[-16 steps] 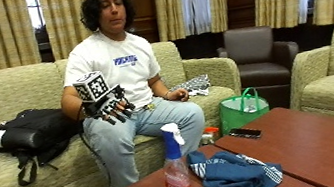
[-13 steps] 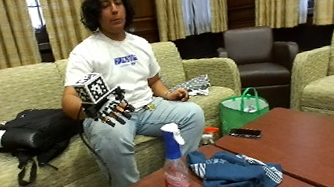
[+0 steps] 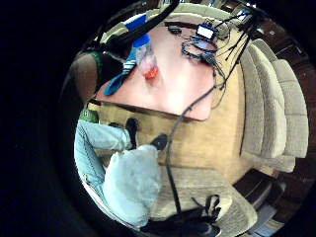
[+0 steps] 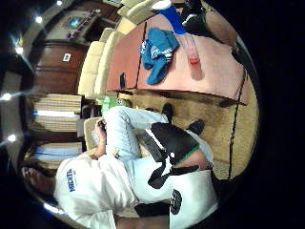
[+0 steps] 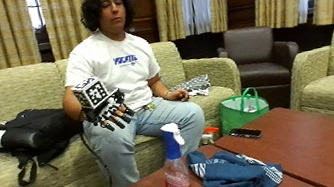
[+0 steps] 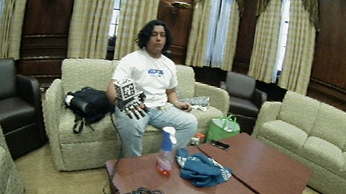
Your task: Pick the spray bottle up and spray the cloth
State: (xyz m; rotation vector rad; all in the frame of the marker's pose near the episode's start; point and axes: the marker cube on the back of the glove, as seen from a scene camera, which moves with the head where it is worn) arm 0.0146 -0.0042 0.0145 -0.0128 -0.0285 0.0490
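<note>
The spray bottle [image 5: 176, 165] stands upright on the table [image 5: 309, 144], well in front of and below the gloved right hand [image 5: 108, 114], with its blue trigger head uppermost and only a little orange liquid at the bottom. Just beside it, on the far side from that hand, lies the crumpled blue cloth [image 5: 234, 176], near the bottle and possibly touching its base; the views do not settle that. The right hand is raised above the person's knee, its fingers hanging spread and fairly straight, with nothing in them, so the reach has not yet begun in earnest. The bare hand [image 5: 177, 95] rests on the other thigh, away from the work. Judging from this, the main risk lies in the approach: the bottle is tall, narrow and nearly empty, so it should be light and top-heavy, and a brush from the descending fingers against the head could tip it towards the cloth or off the near table edge, which is close behind it. A grasp taken too low would leave the trigger out of reach of the forefinger. The nozzle's direction is hard to read, and if it faces away from the cloth the spray would land on the wood. A dark phone [image 5: 245, 133] lies farther along the table, well beyond the cloth.
</note>
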